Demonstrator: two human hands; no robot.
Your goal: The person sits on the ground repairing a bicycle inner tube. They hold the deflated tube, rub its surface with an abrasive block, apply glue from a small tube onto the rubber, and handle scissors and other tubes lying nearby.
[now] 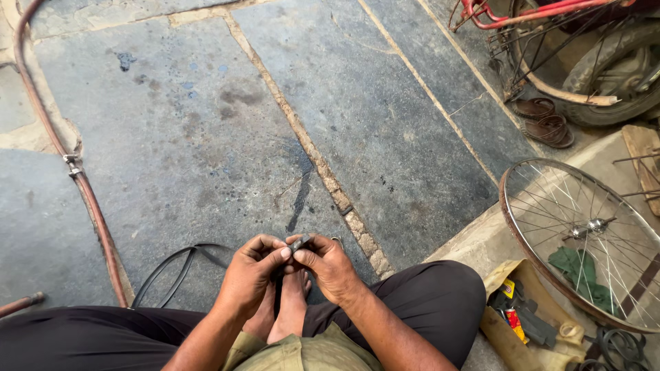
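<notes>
While the person squats on the grey stone floor (385,124), left hand (251,275) and right hand (330,264) pinch a small dark rubber piece (300,242) together above the feet, close for inspection; a black inner tube (175,264) lies beside.

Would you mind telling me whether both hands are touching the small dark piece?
Touching: the head view shows the left hand and right hand pinching the small dark piece between their fingertips.
</notes>
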